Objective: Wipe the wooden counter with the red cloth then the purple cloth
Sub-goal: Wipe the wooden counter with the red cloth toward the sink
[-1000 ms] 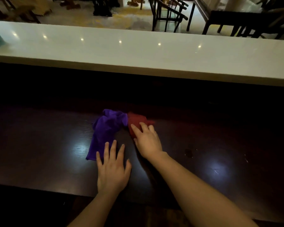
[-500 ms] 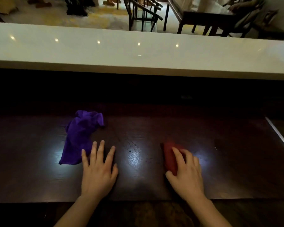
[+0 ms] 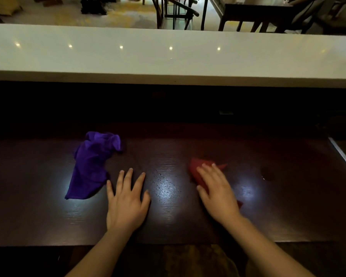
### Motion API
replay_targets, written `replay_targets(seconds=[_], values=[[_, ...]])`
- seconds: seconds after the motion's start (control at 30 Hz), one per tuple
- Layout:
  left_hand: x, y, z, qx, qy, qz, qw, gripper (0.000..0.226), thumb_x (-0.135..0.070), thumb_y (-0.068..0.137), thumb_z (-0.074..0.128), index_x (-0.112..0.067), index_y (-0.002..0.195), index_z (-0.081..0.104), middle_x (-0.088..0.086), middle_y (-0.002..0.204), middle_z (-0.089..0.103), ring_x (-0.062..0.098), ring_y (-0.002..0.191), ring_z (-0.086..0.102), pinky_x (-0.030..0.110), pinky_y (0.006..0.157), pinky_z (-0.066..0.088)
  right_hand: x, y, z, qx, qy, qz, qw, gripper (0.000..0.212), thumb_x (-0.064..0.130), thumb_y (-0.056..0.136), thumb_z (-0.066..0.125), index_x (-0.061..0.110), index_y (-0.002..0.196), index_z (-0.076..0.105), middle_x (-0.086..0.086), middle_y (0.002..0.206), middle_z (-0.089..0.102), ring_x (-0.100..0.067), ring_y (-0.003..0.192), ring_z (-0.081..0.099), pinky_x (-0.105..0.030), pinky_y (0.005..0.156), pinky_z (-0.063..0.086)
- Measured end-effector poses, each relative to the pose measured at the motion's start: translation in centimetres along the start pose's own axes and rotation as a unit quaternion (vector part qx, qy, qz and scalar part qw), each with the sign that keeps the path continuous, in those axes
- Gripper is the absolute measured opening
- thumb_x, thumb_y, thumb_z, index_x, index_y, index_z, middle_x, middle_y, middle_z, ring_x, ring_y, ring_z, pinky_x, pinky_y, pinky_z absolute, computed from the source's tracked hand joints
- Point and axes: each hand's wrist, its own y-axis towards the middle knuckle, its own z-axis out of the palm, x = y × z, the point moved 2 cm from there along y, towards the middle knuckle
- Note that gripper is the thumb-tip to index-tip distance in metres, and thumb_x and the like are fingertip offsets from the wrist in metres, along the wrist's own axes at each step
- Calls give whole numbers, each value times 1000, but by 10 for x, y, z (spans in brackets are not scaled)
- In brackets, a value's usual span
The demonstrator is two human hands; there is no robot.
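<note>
Both hands lie palm down on the dark brown wooden desk [image 3: 168, 222]. Left hand [image 3: 126, 202]: flat, fingers extended and spread apart, fingertips and palm resting on bare wood; it holds nothing. Its little finger is just beside the near edge of the crumpled purple cloth [image 3: 92, 164], and whether the two touch cannot be told. Right hand [image 3: 218, 192]: flat, fingers extended and close together, pressed down on the crumpled red cloth [image 3: 196, 172]. No pinch or fist is visible; the palm covers most of the cloth, with red fabric showing past the fingertips, along the thumb side, and in a small corner beyond the outer edge near the wrist. The fingertips appear slightly blurred.

The red cloth sits on the desk right of centre, well apart from the purple cloth. The purple cloth lies left of centre, bunched at its far end and trailing toward the near edge in a flatter strip.

Bright patches of reflected light show on the desk surface between and beside the hands. A small dark spot [image 3: 267, 173] marks the wood to the right of the red cloth. Beyond the desk, a raised white glossy ledge [image 3: 168, 60] runs the full width, reflecting a row of small lights. Dark wooden chairs [image 3: 176, 13] stand on the floor behind it.
</note>
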Motion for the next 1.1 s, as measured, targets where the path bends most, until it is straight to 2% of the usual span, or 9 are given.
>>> replay_targets(seconds=[0.13,0.33,0.43,0.57,0.77,0.9,0.97,1.03,1.1], values=[[0,0,-1,-1,5,-1,1000,60,-51,91,27,-30,147,38,8,158,31,25,149,12,59,118,4,6,-33,1,50,-55,-137,988,51,34,85,59,25,135,50,3,143,50,-22,139,38,-40,115,30],[-1,0,-4,-8,-2,-8,1000,60,-48,90,29,-26,144,44,9,156,36,26,148,18,61,117,8,-8,38,-8,-13,10,75,997,49,13,87,64,11,135,53,-9,145,48,-30,142,33,-40,117,25],[-1,-1,-5,-10,-5,-16,1000,60,-47,89,31,-24,143,46,10,154,38,27,147,22,63,116,10,21,18,7,29,19,-30,999,50,11,82,63,13,132,56,-8,142,52,-30,139,37,-39,117,26],[1,0,-2,-13,3,-15,1000,58,-46,88,33,-24,141,48,11,152,41,29,145,26,64,115,13,19,-28,6,87,-19,-176,980,52,28,81,58,29,132,50,5,145,49,-18,141,36,-36,117,26],[-1,1,-4,-25,-3,-13,1000,57,-44,88,34,-22,138,52,12,150,43,31,144,29,63,115,15,-6,47,-12,11,0,65,998,49,11,86,64,10,134,54,-11,146,48,-30,140,36,-38,116,27],[-2,0,-7,-19,-5,-18,1000,58,-44,88,32,-24,139,50,11,151,42,29,145,28,61,116,15,20,50,-4,21,76,-11,997,38,15,83,62,18,121,61,-1,127,60,-18,119,54,-28,102,40],[-2,0,-8,-20,-3,-18,1000,58,-44,88,33,-24,139,50,11,151,42,29,145,28,61,116,14,16,48,-14,-1,221,55,974,26,19,81,60,25,105,64,5,107,64,-11,99,59,-25,88,44],[-3,0,-7,-22,-3,-17,1000,57,-43,88,33,-23,139,50,11,151,43,29,144,29,62,116,15,3,49,-20,-23,371,162,914,20,10,84,61,25,97,65,6,93,69,-11,86,61,-29,78,46],[-3,0,-7,-22,-3,-17,1000,57,-43,88,33,-23,139,50,12,150,43,30,144,29,62,116,15,-12,47,-24,-3,362,200,910,30,2,87,61,27,102,63,4,101,69,-13,86,62,-30,78,48]])
